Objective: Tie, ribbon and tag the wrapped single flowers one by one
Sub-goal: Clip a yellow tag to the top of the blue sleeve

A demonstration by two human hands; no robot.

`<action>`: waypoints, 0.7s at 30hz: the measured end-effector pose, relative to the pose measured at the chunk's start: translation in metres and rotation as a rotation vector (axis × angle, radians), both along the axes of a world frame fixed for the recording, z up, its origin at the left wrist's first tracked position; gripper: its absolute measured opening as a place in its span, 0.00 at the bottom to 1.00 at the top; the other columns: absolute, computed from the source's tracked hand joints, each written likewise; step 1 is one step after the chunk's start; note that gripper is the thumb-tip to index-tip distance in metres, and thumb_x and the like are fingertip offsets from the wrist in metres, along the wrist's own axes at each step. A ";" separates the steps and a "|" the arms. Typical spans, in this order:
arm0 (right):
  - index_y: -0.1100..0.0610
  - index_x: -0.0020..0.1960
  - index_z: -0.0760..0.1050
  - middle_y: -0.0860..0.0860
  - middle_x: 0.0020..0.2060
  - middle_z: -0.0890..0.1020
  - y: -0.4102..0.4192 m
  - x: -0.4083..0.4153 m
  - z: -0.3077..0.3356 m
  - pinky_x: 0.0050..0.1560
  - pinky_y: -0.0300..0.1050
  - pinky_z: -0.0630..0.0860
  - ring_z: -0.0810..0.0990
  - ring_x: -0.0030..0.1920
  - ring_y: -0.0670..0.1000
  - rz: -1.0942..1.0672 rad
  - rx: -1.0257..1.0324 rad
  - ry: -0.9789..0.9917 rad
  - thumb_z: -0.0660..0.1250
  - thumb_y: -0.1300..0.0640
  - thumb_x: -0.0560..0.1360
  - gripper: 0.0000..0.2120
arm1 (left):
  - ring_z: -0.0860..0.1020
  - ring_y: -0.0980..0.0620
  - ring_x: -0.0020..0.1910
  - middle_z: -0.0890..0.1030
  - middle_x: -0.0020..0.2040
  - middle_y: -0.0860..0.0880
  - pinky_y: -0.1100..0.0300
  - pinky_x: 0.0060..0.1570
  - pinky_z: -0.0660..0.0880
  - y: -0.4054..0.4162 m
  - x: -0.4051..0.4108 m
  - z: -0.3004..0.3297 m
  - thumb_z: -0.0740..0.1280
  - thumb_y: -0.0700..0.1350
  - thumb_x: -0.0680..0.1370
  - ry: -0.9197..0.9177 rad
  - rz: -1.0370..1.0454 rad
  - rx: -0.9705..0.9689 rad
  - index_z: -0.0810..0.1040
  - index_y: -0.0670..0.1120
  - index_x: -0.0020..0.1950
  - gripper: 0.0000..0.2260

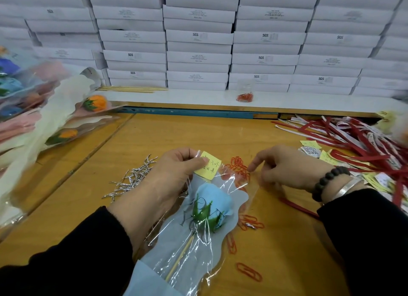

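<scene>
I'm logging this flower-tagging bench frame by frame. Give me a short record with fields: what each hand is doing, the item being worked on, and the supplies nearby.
left hand: pinches yellow note against the wrapper's top edge
right hand: fingers reach into the pile of red paper clips
item: blue flower in clear wrapper, lying on the wooden table
left of it: silver twist ties
far right: red ribbons
far left: wrapped flowers

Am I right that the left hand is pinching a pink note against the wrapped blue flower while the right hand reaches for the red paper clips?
Not quite: the head view shows the note is yellow, not pink. The rest holds: left hand, wrapped blue flower, right hand, red paper clips.
</scene>
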State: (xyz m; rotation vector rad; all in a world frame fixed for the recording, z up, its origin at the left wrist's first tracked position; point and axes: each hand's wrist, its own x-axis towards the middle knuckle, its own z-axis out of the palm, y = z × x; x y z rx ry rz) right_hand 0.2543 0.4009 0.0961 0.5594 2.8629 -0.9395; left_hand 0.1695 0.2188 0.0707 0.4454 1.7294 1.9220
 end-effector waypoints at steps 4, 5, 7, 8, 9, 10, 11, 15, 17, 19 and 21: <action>0.60 0.43 0.78 0.49 0.28 0.80 -0.006 -0.004 -0.002 0.29 0.32 0.73 0.77 0.27 0.41 -0.078 -0.417 0.382 0.68 0.67 0.72 0.04 | 0.74 0.56 0.22 0.78 0.26 0.49 0.70 0.24 0.71 0.001 0.001 0.000 0.66 0.34 0.75 0.011 -0.012 0.011 0.74 0.41 0.34 0.09; 0.61 0.44 0.77 0.50 0.29 0.81 -0.009 -0.005 -0.004 0.29 0.32 0.75 0.78 0.27 0.41 -0.089 -0.501 0.433 0.67 0.68 0.72 0.04 | 0.74 0.57 0.22 0.78 0.26 0.49 0.70 0.24 0.71 0.000 0.001 0.000 0.66 0.34 0.74 0.015 -0.016 0.009 0.74 0.42 0.34 0.10; 0.62 0.43 0.77 0.50 0.29 0.82 -0.017 -0.010 -0.009 0.31 0.32 0.76 0.79 0.28 0.43 -0.101 -0.610 0.503 0.66 0.68 0.73 0.03 | 0.74 0.57 0.22 0.78 0.26 0.49 0.69 0.25 0.71 0.000 0.001 0.000 0.66 0.35 0.74 0.020 -0.023 0.000 0.74 0.42 0.33 0.10; 0.62 0.43 0.77 0.50 0.29 0.82 -0.021 -0.012 -0.011 0.31 0.32 0.76 0.80 0.28 0.43 -0.105 -0.650 0.529 0.66 0.68 0.73 0.03 | 0.74 0.57 0.23 0.79 0.27 0.49 0.69 0.25 0.71 0.000 0.001 0.000 0.66 0.35 0.74 0.020 -0.024 -0.002 0.74 0.42 0.34 0.09; 0.62 0.42 0.76 0.50 0.29 0.82 -0.025 -0.014 -0.013 0.31 0.32 0.76 0.80 0.28 0.43 -0.112 -0.678 0.549 0.66 0.68 0.73 0.03 | 0.74 0.56 0.23 0.79 0.27 0.48 0.69 0.25 0.72 0.000 0.001 0.000 0.67 0.35 0.74 0.018 -0.023 0.001 0.75 0.42 0.34 0.09; 0.62 0.42 0.76 0.51 0.30 0.82 -0.029 -0.016 -0.016 0.30 0.32 0.76 0.79 0.28 0.43 -0.120 -0.694 0.564 0.66 0.68 0.73 0.04 | 0.74 0.56 0.23 0.79 0.27 0.48 0.69 0.25 0.71 0.000 0.001 0.000 0.67 0.35 0.74 0.017 -0.023 0.005 0.75 0.42 0.34 0.08; 0.62 0.42 0.76 0.51 0.30 0.82 -0.033 -0.017 -0.018 0.29 0.32 0.75 0.79 0.28 0.42 -0.129 -0.700 0.576 0.66 0.68 0.73 0.04 | 0.74 0.56 0.22 0.79 0.27 0.48 0.69 0.25 0.71 0.000 0.002 0.000 0.66 0.34 0.74 0.014 -0.025 0.010 0.76 0.41 0.35 0.08; 0.61 0.42 0.76 0.53 0.33 0.82 -0.044 -0.023 -0.024 0.30 0.32 0.75 0.78 0.28 0.41 -0.137 -0.638 0.624 0.66 0.67 0.74 0.04 | 0.76 0.56 0.24 0.80 0.28 0.48 0.69 0.25 0.72 0.001 0.002 0.000 0.66 0.34 0.74 0.016 -0.046 0.020 0.77 0.41 0.36 0.07; 0.61 0.42 0.77 0.56 0.36 0.82 -0.048 -0.024 -0.024 0.32 0.34 0.76 0.79 0.31 0.44 -0.117 -0.578 0.630 0.67 0.66 0.74 0.03 | 0.77 0.56 0.25 0.81 0.29 0.47 0.68 0.26 0.72 0.001 0.001 0.000 0.67 0.35 0.74 0.030 -0.053 0.006 0.77 0.41 0.37 0.06; 0.60 0.42 0.78 0.57 0.37 0.82 -0.051 -0.024 -0.023 0.33 0.34 0.77 0.79 0.32 0.45 -0.100 -0.532 0.636 0.67 0.65 0.74 0.02 | 0.77 0.56 0.26 0.81 0.30 0.47 0.68 0.26 0.72 0.001 0.000 -0.001 0.67 0.35 0.74 0.036 -0.053 -0.006 0.78 0.42 0.37 0.07; 0.57 0.42 0.78 0.54 0.35 0.81 -0.052 -0.023 -0.022 0.31 0.34 0.77 0.78 0.30 0.43 -0.098 -0.528 0.654 0.67 0.64 0.74 0.04 | 0.77 0.56 0.26 0.81 0.30 0.47 0.67 0.27 0.73 0.001 0.000 -0.001 0.67 0.36 0.74 0.037 -0.053 -0.014 0.78 0.42 0.36 0.07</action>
